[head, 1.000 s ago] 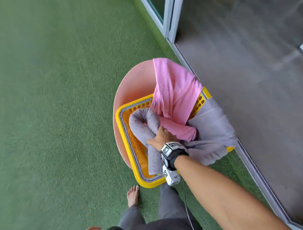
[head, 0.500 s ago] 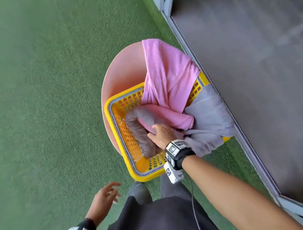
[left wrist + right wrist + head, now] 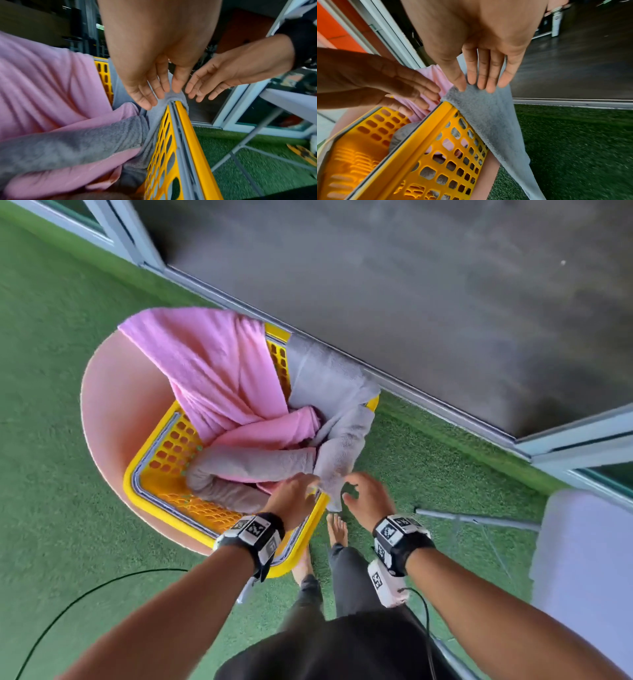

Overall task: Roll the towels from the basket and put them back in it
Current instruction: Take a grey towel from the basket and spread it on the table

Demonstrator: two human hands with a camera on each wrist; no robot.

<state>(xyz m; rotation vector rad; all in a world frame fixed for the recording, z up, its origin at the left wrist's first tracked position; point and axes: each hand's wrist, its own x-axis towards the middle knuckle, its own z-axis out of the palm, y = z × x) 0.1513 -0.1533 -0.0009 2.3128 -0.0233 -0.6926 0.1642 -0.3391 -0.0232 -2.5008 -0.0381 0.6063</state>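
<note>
Both hands — left [image 3: 294, 498], right [image 3: 368, 496] — reach, fingers straight, at the grey towel [image 3: 337, 419].

Soft, even daylight fills the head view, with hardly any cast shadow on the green turf [image 3: 61, 440]. That view is smeared by motion blur, strongest on the grey floor [image 3: 445, 320] beyond the yellow basket [image 3: 144, 498], and straight door rails bow toward the edges. In the right wrist view the left hand [image 3: 373, 81] is in shade, while sun glows through the basket wall [image 3: 347, 155]. Both wrist views stretch and blur at their borders.
</note>
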